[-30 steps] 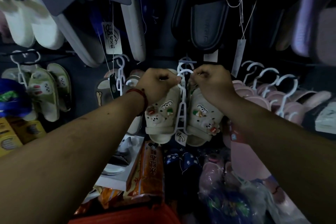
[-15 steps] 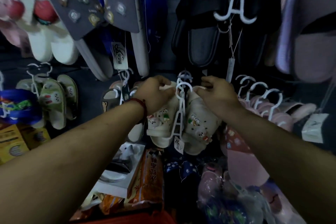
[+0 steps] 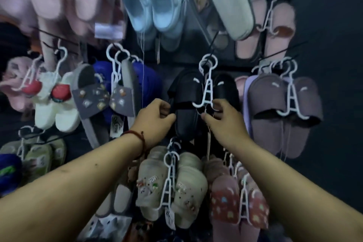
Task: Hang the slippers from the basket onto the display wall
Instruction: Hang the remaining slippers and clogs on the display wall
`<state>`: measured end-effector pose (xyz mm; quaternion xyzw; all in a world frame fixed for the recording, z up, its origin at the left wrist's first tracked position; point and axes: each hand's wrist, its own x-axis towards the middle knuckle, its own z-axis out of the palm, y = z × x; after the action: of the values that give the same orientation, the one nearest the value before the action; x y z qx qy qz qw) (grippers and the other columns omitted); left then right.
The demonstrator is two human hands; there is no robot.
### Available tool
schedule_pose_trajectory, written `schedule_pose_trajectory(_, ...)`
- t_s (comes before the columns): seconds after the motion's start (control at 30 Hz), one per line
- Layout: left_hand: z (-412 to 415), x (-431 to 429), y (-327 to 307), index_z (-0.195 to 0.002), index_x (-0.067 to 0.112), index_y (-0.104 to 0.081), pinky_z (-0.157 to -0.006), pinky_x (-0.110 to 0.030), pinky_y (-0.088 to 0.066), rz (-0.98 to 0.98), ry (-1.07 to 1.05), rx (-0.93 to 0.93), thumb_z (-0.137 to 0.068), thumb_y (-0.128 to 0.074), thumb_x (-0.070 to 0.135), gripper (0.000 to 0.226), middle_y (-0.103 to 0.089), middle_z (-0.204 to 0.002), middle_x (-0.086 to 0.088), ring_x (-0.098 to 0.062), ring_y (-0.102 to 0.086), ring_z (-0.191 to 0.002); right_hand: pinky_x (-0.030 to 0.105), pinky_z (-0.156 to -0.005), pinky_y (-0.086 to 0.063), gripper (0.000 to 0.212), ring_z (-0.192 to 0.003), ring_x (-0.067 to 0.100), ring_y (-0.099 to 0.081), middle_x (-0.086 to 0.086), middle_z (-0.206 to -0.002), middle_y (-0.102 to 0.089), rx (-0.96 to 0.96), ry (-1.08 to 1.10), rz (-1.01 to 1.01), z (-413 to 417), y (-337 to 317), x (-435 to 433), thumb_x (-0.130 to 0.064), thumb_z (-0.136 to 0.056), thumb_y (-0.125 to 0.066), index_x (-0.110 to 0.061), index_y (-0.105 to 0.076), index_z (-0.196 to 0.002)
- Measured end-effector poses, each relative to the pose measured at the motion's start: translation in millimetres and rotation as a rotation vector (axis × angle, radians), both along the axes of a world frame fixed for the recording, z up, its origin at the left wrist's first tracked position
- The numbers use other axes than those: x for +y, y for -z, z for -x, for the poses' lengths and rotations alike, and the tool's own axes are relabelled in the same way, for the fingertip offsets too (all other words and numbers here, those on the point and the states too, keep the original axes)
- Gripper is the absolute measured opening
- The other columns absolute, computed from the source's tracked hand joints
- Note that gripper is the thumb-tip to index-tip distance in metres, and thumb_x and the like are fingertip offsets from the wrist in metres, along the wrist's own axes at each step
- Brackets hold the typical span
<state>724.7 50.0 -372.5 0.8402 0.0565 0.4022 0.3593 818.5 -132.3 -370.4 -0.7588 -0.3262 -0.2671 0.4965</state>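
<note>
Both hands have risen from the beige charm slippers (image 3: 170, 188), now hanging below on the display wall (image 3: 334, 45). Left hand (image 3: 155, 120) curls its fingers onto the black slippers (image 3: 188, 104) on a white hanger (image 3: 206, 88); right hand (image 3: 224, 118) pinches beneath that hanger's base.

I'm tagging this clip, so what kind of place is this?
Probably a footwear shop or stall: a dark wall packed with paired slippers on white hangers, some with tags, like the black pair.
</note>
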Motion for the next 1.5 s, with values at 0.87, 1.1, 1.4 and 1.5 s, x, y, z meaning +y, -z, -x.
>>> schedule_pose_trajectory(0.87, -98.3, 17.1, -49.6, -0.112, 0.013, -0.075, -0.091, -0.037, -0.055, 0.667, 0.475, 0.104, -0.071, -0.081, 0.053, 0.056, -0.076, -0.107, -0.008, -0.025, -0.073, -0.100, 0.043, -0.066, -0.062, 0.079, -0.081, 0.026, -0.075, 0.004, -0.098, -0.076, 0.511, -0.190, -0.205, -111.1, -55.7, -12.7, -0.066, -0.054, -0.084, -0.015, -0.065, -0.112)
schedule_pose_trajectory(1.1, -90.1, 8.7, -48.0, -0.109, 0.009, -0.072, -0.086, -0.044, -0.060, 0.647, 0.483, -0.040, -0.071, -0.086, 0.037, 0.049, -0.076, -0.103, -0.015, -0.032, -0.074, -0.094, 0.044, -0.073, -0.062, 0.095, -0.083, 0.024, -0.075, 0.006, -0.099, -0.075, 0.438, -0.194, -0.323, -115.3, -53.3, -8.1, -0.059, -0.042, -0.092, -0.012, -0.060, -0.117)
schedule_pose_trajectory(1.4, -76.5, 1.7, -49.3, -0.117, 0.014, -0.066, -0.079, -0.043, -0.061, 0.643, 0.448, -0.071, -0.070, -0.087, 0.039, 0.058, -0.077, -0.099, -0.009, -0.027, -0.076, -0.089, 0.042, -0.080, -0.061, 0.104, -0.090, 0.021, -0.074, 0.002, -0.107, -0.073, 0.362, -0.175, -0.291, -109.5, -57.5, -19.7, -0.064, -0.035, -0.092, -0.015, -0.059, -0.120)
schedule_pose_trajectory(1.5, -76.9, -1.7, -47.9, -0.110, 0.016, -0.066, -0.070, -0.035, -0.062, 0.607, 0.407, -0.067, -0.070, -0.088, 0.037, 0.050, -0.078, -0.091, -0.004, -0.021, -0.076, -0.081, 0.041, -0.085, -0.060, 0.107, -0.093, 0.019, -0.072, 0.000, -0.109, -0.072, 0.305, -0.140, -0.274, -111.0, -57.3, -19.6, -0.068, -0.033, -0.090, -0.015, -0.059, -0.121)
